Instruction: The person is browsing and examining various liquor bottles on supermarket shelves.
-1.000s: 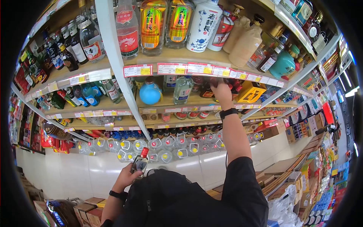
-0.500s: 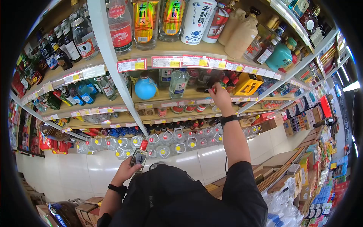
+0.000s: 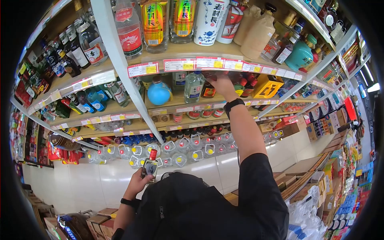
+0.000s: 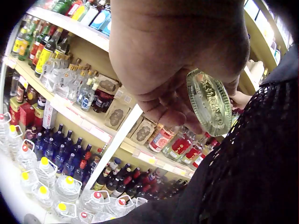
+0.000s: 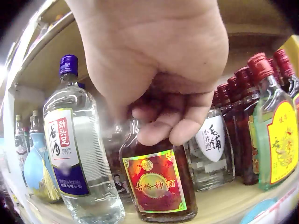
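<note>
My left hand (image 3: 138, 182) grips a small flat clear liquor bottle (image 3: 151, 168) with a red cap, held upright low in front of my body. Its ribbed glass base (image 4: 210, 102) shows below the curled fingers in the left wrist view. Over the middle shelf, my right hand (image 3: 222, 85) has its fingers curled at the neck of a dark amber liquor bottle (image 5: 158, 184) with a red and gold label. That neck is mostly hidden by the fingers. Left of it stands a clear bottle with a blue cap (image 5: 79, 154); behind it on the right is a white-labelled bottle (image 5: 212, 149).
A green-tinted bottle with a yellow label (image 5: 275, 135) and several red-capped dark bottles stand right of my right hand. A round blue bottle (image 3: 159, 94) and a yellow carton (image 3: 269, 86) share this shelf. The upper shelf edge (image 3: 192, 64) runs just above my hand. Large clear jugs (image 3: 180, 159) line the floor.
My right hand first drew back toward the shelf front near the red-capped bottles, then moved left and inward to the dark amber bottle. My left hand keeps holding its bottle.
</note>
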A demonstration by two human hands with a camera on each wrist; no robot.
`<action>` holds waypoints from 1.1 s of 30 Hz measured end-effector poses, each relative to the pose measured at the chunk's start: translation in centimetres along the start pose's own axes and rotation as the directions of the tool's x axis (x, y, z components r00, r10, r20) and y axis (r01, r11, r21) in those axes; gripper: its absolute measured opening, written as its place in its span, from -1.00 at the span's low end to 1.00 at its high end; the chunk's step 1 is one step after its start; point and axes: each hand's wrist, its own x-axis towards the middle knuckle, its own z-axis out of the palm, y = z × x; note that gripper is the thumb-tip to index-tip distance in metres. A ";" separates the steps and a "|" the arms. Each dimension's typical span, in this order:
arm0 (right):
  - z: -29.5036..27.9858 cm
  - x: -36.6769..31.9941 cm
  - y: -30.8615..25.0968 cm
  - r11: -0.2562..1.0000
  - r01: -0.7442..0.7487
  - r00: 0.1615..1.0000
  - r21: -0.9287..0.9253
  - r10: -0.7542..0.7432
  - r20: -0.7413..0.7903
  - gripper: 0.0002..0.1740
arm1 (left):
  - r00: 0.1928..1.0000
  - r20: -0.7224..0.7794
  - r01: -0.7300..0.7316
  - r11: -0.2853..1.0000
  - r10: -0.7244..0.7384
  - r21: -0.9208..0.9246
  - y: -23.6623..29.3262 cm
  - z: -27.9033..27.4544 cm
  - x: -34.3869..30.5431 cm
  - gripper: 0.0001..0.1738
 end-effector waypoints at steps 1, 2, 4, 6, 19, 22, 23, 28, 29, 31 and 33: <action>-0.1 0.0 -0.5 1.000 -0.002 1.000 0.023 0.001 0.001 -0.46 | 1.000 -0.007 0.006 1.000 -0.006 -0.030 -0.2 0.0 -0.1 -0.60; -0.2 -0.1 -0.9 0.999 -0.005 1.000 0.045 0.005 0.002 -0.47 | 1.000 -0.013 0.012 0.998 -0.013 -0.059 -0.4 0.0 -0.3 -0.61; 0.9 0.4 -0.2 0.998 -0.008 1.000 0.055 0.009 -0.009 -0.48 | 1.000 -0.018 0.017 0.995 -0.019 -0.101 -0.3 0.1 -0.5 -0.61; 0.9 0.5 -0.1 0.997 -0.016 1.000 0.080 0.017 -0.004 -0.48 | 1.000 -0.018 0.014 0.992 -0.016 -0.125 0.4 0.1 -0.6 -0.62; -5.3 -7.5 -7.8 0.940 -0.149 0.987 0.306 0.120 0.111 -0.53 | 0.995 0.080 -0.059 0.998 0.056 0.037 3.1 0.5 2.0 -0.56; -4.0 -13.9 -13.9 0.935 -0.106 0.884 0.338 -0.067 0.462 -0.49 | 0.984 0.153 -0.124 0.965 0.090 0.229 5.0 1.1 3.9 -0.49; -2.8 -15.7 -15.1 0.899 -0.171 0.804 0.403 -0.109 0.584 -0.48 | 0.978 0.179 -0.150 0.953 0.104 0.263 5.1 1.6 4.6 -0.46; -0.5 -21.6 -16.2 0.714 -0.406 0.680 0.570 -0.181 0.711 -0.54 | 0.932 0.308 -0.272 0.932 0.193 0.238 6.7 4.1 6.3 -0.37; 0.0 -22.5 -15.6 0.710 -0.356 0.745 0.608 -0.178 0.643 -0.57 | 0.922 0.348 -0.261 0.936 0.169 0.235 7.2 4.3 6.2 -0.36; -0.8 -23.7 -15.4 0.658 -0.352 0.803 0.665 -0.153 0.576 -0.60 | 0.911 0.403 -0.228 0.922 0.089 0.312 8.0 5.0 6.8 -0.35; -1.5 -23.8 -14.6 0.648 -0.303 0.852 0.699 -0.143 0.503 -0.63 | 0.894 0.442 -0.235 0.914 0.070 0.330 8.6 5.6 7.4 -0.34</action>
